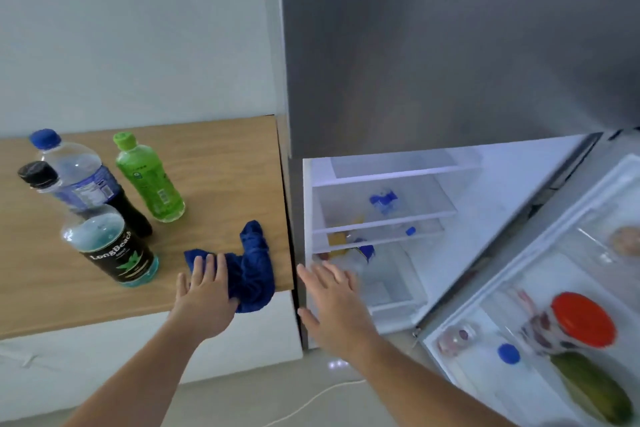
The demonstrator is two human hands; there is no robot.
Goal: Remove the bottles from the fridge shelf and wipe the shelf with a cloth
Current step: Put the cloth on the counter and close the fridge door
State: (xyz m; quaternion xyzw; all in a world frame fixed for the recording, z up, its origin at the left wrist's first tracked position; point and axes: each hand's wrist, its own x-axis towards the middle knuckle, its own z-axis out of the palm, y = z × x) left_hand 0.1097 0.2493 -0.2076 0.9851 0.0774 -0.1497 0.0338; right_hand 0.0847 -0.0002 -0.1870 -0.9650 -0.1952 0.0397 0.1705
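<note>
Where crumpled cloth (250, 270) lies, left hand (204, 298)

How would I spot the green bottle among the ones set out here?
Look at the wooden counter left of the open fridge, where four bottles stand together. The bright green plastic bottle stands nearest the fridge, slightly apart; it alone has a lime-green cap and body.

Four bottles (104, 204) are standing together on the left part of the wooden counter (221, 163), with a crumpled cloth (254, 267) lying to their right near the counter's front edge. The open fridge (381, 236) is standing just right of the counter, its shelves (384, 224) stacked inside and its door (554, 305) swinging out to the right.
</note>
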